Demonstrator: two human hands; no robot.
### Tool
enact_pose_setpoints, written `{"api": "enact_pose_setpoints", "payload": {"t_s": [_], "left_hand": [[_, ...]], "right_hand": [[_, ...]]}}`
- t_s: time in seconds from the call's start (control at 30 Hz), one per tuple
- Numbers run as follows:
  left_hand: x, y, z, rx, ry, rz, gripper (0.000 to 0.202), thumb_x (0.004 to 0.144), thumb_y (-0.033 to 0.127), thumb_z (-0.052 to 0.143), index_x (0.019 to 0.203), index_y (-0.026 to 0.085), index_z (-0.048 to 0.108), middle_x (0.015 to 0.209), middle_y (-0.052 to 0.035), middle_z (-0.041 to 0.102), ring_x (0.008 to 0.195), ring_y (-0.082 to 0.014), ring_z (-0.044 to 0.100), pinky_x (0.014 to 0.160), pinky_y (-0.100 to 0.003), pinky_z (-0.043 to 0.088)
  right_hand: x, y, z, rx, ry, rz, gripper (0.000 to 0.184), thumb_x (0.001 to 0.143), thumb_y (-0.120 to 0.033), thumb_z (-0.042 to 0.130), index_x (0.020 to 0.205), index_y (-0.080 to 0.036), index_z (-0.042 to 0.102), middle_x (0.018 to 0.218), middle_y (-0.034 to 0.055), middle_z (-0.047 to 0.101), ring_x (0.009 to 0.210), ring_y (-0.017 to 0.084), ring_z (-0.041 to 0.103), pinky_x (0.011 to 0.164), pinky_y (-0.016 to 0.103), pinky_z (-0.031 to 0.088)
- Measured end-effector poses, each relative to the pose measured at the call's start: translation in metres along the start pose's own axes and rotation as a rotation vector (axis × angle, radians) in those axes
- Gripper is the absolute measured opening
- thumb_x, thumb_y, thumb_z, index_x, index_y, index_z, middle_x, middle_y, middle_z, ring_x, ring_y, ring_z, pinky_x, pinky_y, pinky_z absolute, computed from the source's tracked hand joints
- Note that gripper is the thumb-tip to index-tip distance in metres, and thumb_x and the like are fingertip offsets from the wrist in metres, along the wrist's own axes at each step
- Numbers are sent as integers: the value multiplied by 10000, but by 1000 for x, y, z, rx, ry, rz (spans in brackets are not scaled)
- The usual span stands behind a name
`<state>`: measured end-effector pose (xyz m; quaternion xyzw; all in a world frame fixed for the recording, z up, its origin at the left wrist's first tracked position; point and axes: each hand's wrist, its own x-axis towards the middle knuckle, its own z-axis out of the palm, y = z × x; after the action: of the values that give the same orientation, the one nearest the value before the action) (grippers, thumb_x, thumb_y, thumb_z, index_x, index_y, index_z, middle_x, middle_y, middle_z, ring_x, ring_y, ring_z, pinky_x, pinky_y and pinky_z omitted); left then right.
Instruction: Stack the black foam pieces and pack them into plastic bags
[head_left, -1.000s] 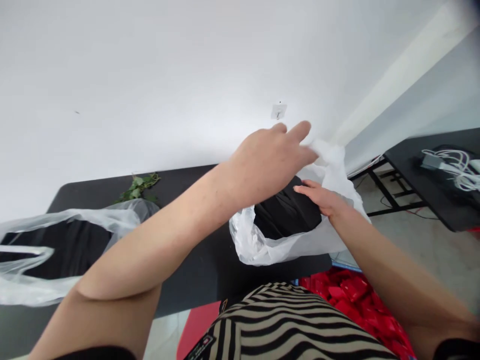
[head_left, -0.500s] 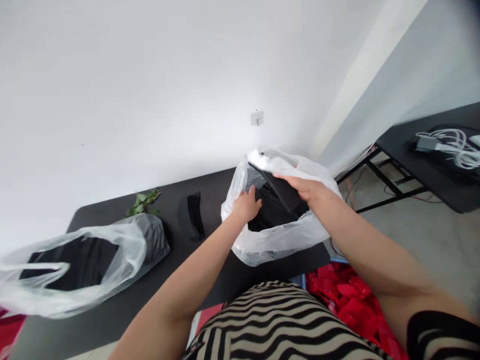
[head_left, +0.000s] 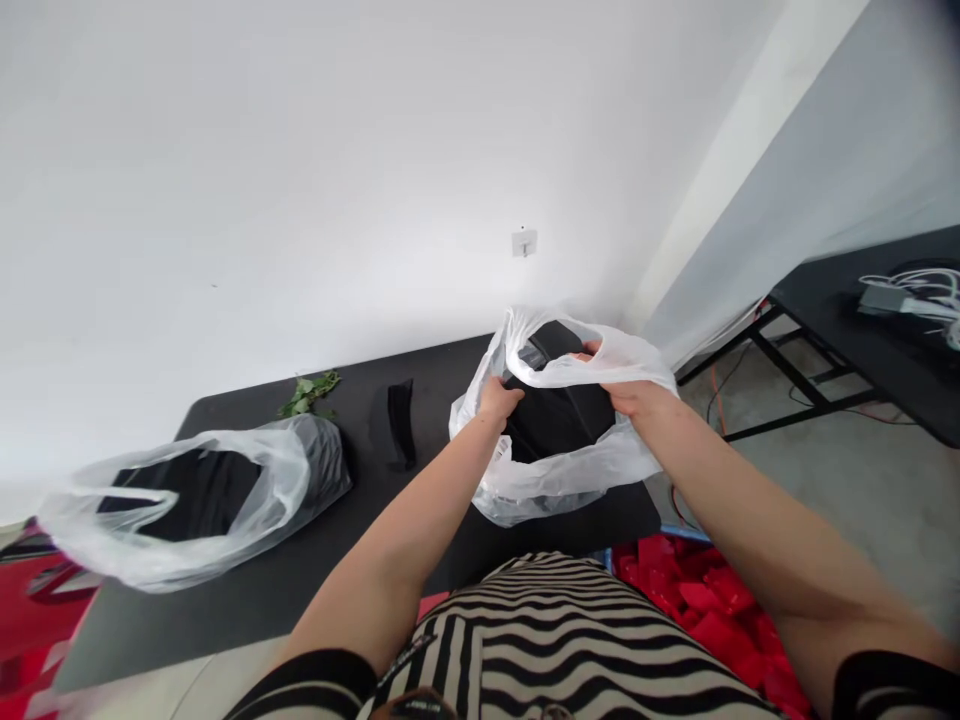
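Observation:
A clear plastic bag (head_left: 559,480) full of black items (head_left: 559,420) stands at the right end of the black table (head_left: 225,600). My left hand (head_left: 499,402) grips the bag's left rim, fingers curled over it. My right hand (head_left: 634,395) holds the right rim and a handle loop, fingers closed on the plastic. Both hands keep the mouth spread apart.
A second clear bag (head_left: 195,500) with black contents lies open at the table's left. A small black item (head_left: 401,425) and green leaves (head_left: 307,393) sit near the wall. Red items (head_left: 697,600) fill a bin below right. Another black table (head_left: 885,340) with cables stands right.
My left hand came down from the bag's top to its left rim. My right hand shifted to the handle. The view has widened, so the small black item and left bag show more.

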<state>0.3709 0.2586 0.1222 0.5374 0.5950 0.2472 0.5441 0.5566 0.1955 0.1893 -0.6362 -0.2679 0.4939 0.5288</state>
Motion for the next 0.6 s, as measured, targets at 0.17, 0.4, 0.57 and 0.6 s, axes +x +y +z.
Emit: {"api": "enact_pose_setpoints", "payload": {"t_s": [0.17, 0.4, 0.57, 0.6], "left_hand": [[-6, -2, -13, -391, -167, -96, 240, 696, 145, 727, 913, 182, 631, 767, -14, 640, 630, -116, 604, 587, -248, 477], [-33, -12, -57, -759, -305, -155, 239, 662, 150, 756, 810, 194, 573, 738, 7, 644, 647, -121, 625, 656, -281, 520], [-34, -23, -64, -860, -295, -193, 208, 688, 110, 716, 763, 194, 541, 730, 6, 642, 648, -126, 629, 667, -300, 521], [-34, -24, -63, -869, -289, -199, 210, 689, 104, 712, 761, 193, 537, 731, 5, 642, 652, -129, 631, 666, -302, 521]], "right_hand": [[-7, -13, -1, 49, -56, 53, 325, 665, -260, 813, 942, -221, 648, 880, 8, 731, 902, 196, 692, 810, 299, 584], [-19, -13, -9, 157, -340, 268, 187, 678, -306, 773, 790, -212, 657, 735, 22, 716, 815, 246, 710, 734, 348, 609], [-25, -6, 0, 116, -389, 388, 136, 770, -349, 689, 768, -217, 659, 741, 41, 714, 791, 248, 713, 735, 366, 605], [-27, -6, 2, 102, -366, 384, 121, 785, -330, 678, 768, -212, 656, 732, 39, 712, 778, 242, 712, 727, 360, 602]]}}
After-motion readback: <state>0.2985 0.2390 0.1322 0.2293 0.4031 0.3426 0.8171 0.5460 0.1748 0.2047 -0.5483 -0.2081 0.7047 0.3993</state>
